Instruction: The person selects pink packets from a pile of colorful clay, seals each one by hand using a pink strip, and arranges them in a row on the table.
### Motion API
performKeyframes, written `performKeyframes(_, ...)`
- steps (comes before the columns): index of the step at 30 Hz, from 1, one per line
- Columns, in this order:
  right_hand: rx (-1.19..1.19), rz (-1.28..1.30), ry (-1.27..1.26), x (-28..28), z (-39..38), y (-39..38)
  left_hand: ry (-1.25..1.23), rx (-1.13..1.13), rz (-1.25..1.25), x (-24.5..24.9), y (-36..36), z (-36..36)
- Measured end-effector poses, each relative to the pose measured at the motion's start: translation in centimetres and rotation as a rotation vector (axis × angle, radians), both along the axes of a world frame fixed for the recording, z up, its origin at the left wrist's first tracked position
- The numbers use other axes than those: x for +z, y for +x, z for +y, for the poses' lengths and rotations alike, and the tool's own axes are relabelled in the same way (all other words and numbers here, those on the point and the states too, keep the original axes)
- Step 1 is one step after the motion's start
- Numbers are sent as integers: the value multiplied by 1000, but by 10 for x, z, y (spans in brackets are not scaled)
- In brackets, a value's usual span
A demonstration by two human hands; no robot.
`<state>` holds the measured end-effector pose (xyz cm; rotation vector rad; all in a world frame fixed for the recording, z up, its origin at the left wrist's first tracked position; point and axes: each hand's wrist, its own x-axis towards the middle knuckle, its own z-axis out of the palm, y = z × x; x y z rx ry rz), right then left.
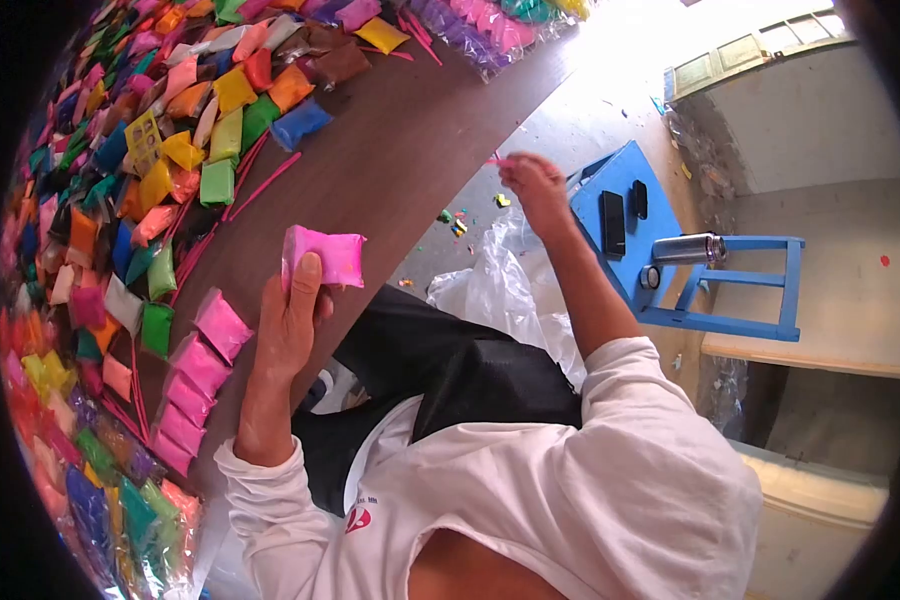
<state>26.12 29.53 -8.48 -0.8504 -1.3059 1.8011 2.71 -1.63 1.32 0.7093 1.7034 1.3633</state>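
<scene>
A pink, pillow-shaped plastic packet (335, 258), which looks like soft modelling clay, is held in my left hand (295, 315), the thumb pressed on its face. Over the table's right edge, my right hand (538, 190) is closed, pinching a thin pink stick (505, 162) that shows only in part. Beside my left wrist, several pink packets (198, 365) lie in an overlapping row along the table edge. More thin pink sticks (260, 187) lie on the table beyond my left hand.
A large heap of coloured packets (160, 150) covers the left of the brown table (400, 130). Bagged packets (490, 30) lie at its far end. At right, a blue stool (620, 175) bears a steel flask (688, 249) and black cases. Clear plastic sheeting (510, 280) lies on the floor.
</scene>
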Motion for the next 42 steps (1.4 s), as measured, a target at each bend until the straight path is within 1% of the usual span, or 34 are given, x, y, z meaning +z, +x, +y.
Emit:
performKeyframes(1,-86,-127,24,-28,-1,15,10,9,-4,-1,2,-1)
performKeyframes(2,-170,-251,52,-44,-1,27,24,21,-6,-5,3,-1)
performKeyframes(5,-297,-194,-53,-42,-2,38,40,79,-32,-4,6,3)
performKeyframes(6,-227,-104,-84,-35,2,37,31,77,-48,-2,8,2)
performKeyframes(8,-224,-59,-105,0,-3,17,24,69,-44,-3,8,4)
performKeyframes(11,46,205,-223,24,14,-5,12,64,-84,-12,2,1)
performKeyframes(14,141,438,-240,50,14,-6,-4,65,-120,-8,-1,0)
performKeyframes(15,173,465,-214,60,10,-6,-11,66,-129,-6,-1,0)
performKeyframes(18,213,504,-287,71,4,-4,29,97,-67,-4,3,4)
performKeyframes(21,227,499,-293,58,-2,-11,4,77,-58,-7,1,2)
performKeyframes(22,190,419,-284,46,-4,-14,5,76,-62,-7,1,2)
performKeyframes(24,117,261,-260,0,-3,-10,12,75,-66,-6,1,2)
performKeyframes(25,108,-1,-138,-38,5,8,7,71,-74,-6,1,1)
performKeyframes(27,-116,-110,-238,-56,-5,31,10,76,-86,-7,-1,1)
performKeyframes(28,-219,-167,-289,-53,-10,30,22,88,-82,-7,-3,4)
performKeyframes(29,-193,-67,-246,-50,-10,31,21,93,-83,-6,-3,3)
performKeyframes(31,-131,115,-222,-13,-18,26,12,76,-72,-7,0,2)
performKeyframes(33,-45,226,-130,16,-18,20,24,68,-44,-8,0,4)
performKeyframes(34,0,280,-82,29,-19,17,15,73,-53,-9,0,4)
performKeyframes(35,-5,232,-58,40,-22,13,7,80,-62,-9,0,3)
performKeyframes(36,11,265,-66,46,-26,7,-1,87,-72,-9,0,3)
performKeyframes(38,49,331,-87,49,-32,-8,23,88,-59,-8,0,3)
performKeyframes(39,71,351,-123,39,-29,-11,32,90,-54,-8,0,2)
performKeyframes(42,80,257,-170,5,-22,-8,28,99,-46,-7,1,1)
